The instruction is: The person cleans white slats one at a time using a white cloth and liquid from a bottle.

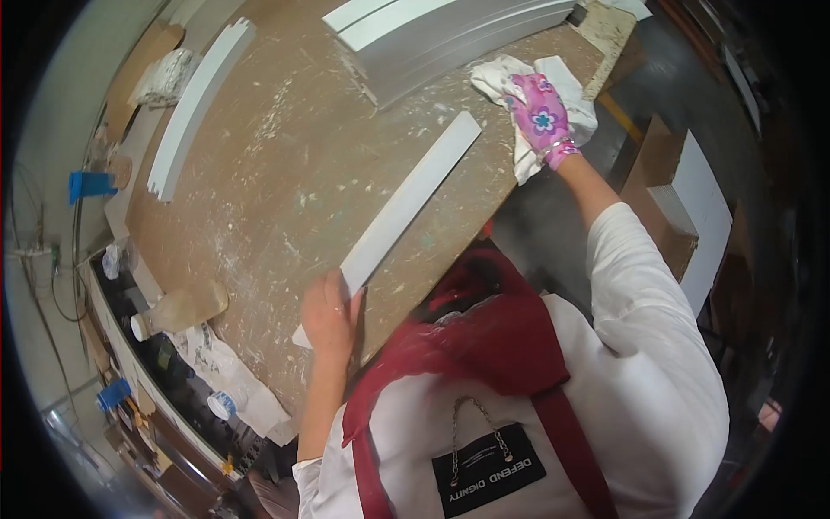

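Note:
A narrow white strip of board [411, 201] lies slantwise on the brown worktable [285, 199]. My bare left hand [328, 313] is closed over its near end, thumb along the right edge. At the table's right edge, my right hand [540, 112] wears a pink glove with flowers and is pressed into a crumpled white cloth [497, 78]. Its fingertips are partly lost in the folds. The cloth hangs a little over the edge, apart from the strip.
Stacked white boards [450, 48] stand at the far side. Another few strips [201, 108] lie at the left, near a white bundle [169, 78]. A plastic bottle [186, 309] lies on its side at the left edge. An open cardboard box [679, 203] stands right of the table.

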### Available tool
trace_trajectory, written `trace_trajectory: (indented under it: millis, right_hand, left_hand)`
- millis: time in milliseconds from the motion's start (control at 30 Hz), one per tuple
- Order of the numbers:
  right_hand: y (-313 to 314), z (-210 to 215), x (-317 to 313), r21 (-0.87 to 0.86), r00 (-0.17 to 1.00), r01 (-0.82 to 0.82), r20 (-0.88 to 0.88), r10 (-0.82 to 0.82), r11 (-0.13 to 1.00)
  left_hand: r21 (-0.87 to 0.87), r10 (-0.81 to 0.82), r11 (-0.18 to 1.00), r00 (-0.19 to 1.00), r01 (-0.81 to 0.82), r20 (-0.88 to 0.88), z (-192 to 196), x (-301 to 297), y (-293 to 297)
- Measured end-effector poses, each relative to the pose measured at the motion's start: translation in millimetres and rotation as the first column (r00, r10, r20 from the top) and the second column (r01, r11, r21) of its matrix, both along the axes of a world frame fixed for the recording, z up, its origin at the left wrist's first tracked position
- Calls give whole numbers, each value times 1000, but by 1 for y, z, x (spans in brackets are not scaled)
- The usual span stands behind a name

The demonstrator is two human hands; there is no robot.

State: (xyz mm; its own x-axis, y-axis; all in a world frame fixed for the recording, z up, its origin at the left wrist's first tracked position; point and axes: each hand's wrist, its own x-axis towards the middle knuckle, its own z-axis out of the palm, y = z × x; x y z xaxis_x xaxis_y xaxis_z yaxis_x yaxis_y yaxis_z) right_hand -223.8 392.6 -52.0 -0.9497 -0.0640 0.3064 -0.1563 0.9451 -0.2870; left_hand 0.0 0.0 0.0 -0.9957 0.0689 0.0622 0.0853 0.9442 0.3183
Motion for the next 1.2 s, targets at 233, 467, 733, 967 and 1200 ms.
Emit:
trace_trajectory:
  millis: [233,467,733,967,1200]
  right_hand:
    - [-21,37,13,-490,989,-23,116,91,871]
    - [-197,-58,114,-219,530,-841,-147,835,495]
    - [-33,52,12,85,957,-274,-78,281,958]
    - [-152,104,79,264,559,-785,-89,824,561]
    - [-283,38,132,-291,313,-919,-121,942,267]
  left_hand:
    - [-53,-61,997,995,57,-77,6,-7,-15]
    - [32,-129,990,982,135,-134,-4,-10,-11]
    - [104,29,994,999,-27,-18,7,7,-42]
    - [340,311,864,925,-371,218,-1,67,-93]
    - [263,226,936,973,-232,52,-10,68,-83]
